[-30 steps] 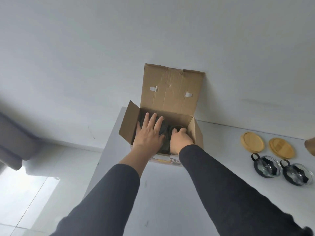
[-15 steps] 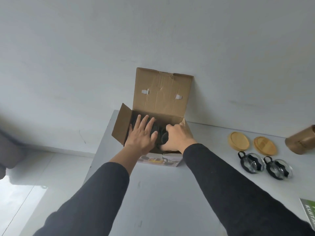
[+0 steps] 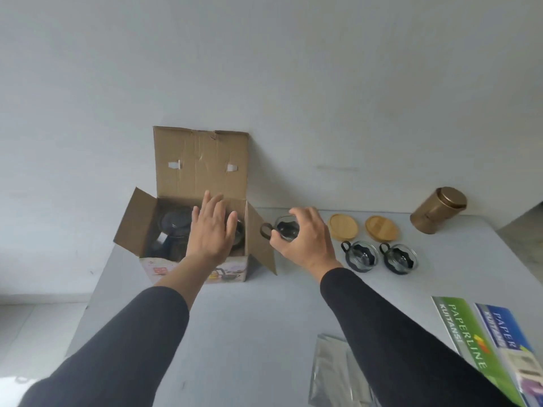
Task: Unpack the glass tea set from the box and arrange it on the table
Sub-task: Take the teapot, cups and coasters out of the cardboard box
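Head view: right hand (image 3: 305,242) grips a glass cup (image 3: 283,229) by its rim just right of the open box (image 3: 194,230) on the bench (image 3: 249,318). Left hand (image 3: 211,230), fingers spread, holds nothing above the box, where a teapot (image 3: 173,227) sits. Two cups (image 3: 360,255) stand nearby.

A brown cardboard box (image 3: 199,163) with a printed pink-and-white front stands on a pale grey table (image 3: 249,318). Clear glass cups (image 3: 360,255) carry black holders and handles. Two coasters (image 3: 343,227) are light wood, a canister (image 3: 437,210) bronze. Booklets (image 3: 458,333) are green and blue with white lettering. Sleeves (image 3: 396,333) are black.
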Demonstrator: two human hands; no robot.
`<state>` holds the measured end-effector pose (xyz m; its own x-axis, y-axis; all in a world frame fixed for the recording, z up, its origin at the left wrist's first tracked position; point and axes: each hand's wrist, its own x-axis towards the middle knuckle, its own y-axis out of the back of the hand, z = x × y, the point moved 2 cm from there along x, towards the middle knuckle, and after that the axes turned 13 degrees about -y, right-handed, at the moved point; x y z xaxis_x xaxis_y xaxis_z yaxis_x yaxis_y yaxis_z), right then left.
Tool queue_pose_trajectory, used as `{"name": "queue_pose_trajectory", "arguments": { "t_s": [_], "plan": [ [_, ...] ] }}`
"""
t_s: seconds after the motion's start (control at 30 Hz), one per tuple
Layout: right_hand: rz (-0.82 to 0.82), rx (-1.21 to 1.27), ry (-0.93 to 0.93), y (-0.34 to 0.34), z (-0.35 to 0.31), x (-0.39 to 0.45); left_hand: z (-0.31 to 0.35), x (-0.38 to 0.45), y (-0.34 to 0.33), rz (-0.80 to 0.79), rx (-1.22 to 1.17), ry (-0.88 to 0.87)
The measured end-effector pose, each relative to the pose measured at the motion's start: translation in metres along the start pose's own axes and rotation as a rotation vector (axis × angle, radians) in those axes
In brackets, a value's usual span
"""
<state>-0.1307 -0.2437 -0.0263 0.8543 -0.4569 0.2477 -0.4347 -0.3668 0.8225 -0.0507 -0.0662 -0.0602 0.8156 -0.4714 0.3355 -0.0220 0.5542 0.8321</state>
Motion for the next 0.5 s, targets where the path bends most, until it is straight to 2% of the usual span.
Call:
{"name": "queue_pose_trajectory", "arguments": {
  "t_s": [0.1, 0.2, 0.3, 0.37, 0.5],
  "plan": [
    [0.076, 0.099, -0.105, 0.02, 0.052, -0.011, 0.049, 0.001, -0.02, 0.001, -0.045, -0.138],
    [0.063, 0.138, -0.202, 0.039, 0.109, -0.021, 0.095, -0.003, -0.054, -0.076, -0.071, -0.182],
    [0.056, 0.123, -0.29, 0.058, 0.165, -0.029, 0.135, -0.009, -0.1, -0.244, -0.05, -0.172],
    [0.059, 0.115, -0.333, 0.069, 0.201, -0.033, 0.157, -0.014, -0.132, -0.424, 0.027, -0.137],
    [0.069, 0.132, -0.379, 0.083, 0.266, -0.037, 0.196, -0.024, -0.189, -0.695, 0.187, 0.021]
  ]
}}
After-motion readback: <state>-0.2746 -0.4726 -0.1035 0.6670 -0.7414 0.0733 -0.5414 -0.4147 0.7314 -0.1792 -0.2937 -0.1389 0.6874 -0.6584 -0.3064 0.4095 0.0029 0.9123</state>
